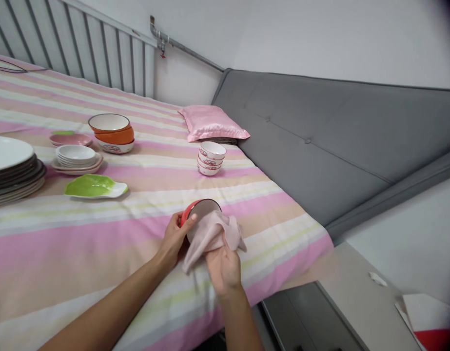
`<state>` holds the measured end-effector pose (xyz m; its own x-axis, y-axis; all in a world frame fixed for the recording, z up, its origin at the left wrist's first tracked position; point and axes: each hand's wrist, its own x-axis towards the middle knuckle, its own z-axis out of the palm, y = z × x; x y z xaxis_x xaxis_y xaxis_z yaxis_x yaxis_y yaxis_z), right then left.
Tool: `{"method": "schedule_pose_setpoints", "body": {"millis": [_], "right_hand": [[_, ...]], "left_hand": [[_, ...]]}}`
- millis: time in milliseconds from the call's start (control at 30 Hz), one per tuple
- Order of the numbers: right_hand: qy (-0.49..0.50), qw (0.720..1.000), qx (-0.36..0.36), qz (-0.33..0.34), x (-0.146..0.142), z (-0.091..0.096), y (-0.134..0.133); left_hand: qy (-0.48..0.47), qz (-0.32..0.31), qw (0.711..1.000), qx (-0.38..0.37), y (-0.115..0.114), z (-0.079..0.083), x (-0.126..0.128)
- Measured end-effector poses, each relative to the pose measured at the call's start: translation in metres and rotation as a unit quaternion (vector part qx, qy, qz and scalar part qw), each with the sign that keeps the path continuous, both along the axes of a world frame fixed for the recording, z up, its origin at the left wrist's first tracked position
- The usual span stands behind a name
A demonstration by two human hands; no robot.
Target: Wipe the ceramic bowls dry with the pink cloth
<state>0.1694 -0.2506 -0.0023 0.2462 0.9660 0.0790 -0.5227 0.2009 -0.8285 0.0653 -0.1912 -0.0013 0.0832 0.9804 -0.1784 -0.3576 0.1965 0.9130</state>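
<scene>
Over the near part of the striped bed, my left hand (175, 234) grips the side of a red bowl (188, 212), thumb on the rim. The bowl is tilted, its pale inside facing me. My right hand (225, 265) is closed on a light pink cloth (212, 234), which lies against the bowl's inside and hangs over its near rim. The cloth hides some of my right fingers and part of the bowl. Beyond the bowl stands a stack of small white bowls (211, 158) with red patterns.
Left on the striped sheet (137, 239) are a plate stack (12, 156), a green leaf-shaped dish (95, 186), small white dishes (76, 154), a pink dish (71, 140) and stacked orange bowls (113, 134). A pink pillow (212, 122) lies by the grey headboard (320, 126).
</scene>
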Motion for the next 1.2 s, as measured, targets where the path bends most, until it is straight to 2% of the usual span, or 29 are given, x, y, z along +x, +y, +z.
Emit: {"method": "schedule_pose_setpoints", "body": {"millis": [67, 133, 333, 600, 833, 967, 1200], "right_hand": [[0.056, 0.996, -0.024, 0.066, 0.0, 0.006, 0.002], [0.098, 0.991, -0.034, 0.088, 0.003, 0.009, 0.004], [0.156, 0.983, 0.001, 0.101, 0.013, 0.006, 0.01], [0.163, 0.983, -0.006, 0.083, 0.021, 0.009, 0.008], [0.178, 0.98, 0.013, 0.088, 0.019, 0.026, -0.001], [0.185, 0.975, 0.035, 0.115, 0.015, 0.032, -0.006], [0.085, 0.983, 0.042, 0.158, 0.012, 0.028, -0.012]], "left_hand": [[0.049, 0.004, 0.999, 0.024, -0.001, 0.001, 0.0], [0.078, 0.0, 0.996, 0.051, -0.003, 0.001, 0.001], [0.15, -0.058, 0.972, 0.17, -0.002, -0.005, 0.0], [0.204, -0.105, 0.939, 0.255, -0.002, -0.006, -0.004], [0.204, -0.121, 0.937, 0.255, -0.001, -0.008, -0.003], [0.175, -0.135, 0.943, 0.249, -0.002, -0.007, -0.002], [0.138, -0.137, 0.951, 0.24, 0.0, -0.009, -0.002]]}}
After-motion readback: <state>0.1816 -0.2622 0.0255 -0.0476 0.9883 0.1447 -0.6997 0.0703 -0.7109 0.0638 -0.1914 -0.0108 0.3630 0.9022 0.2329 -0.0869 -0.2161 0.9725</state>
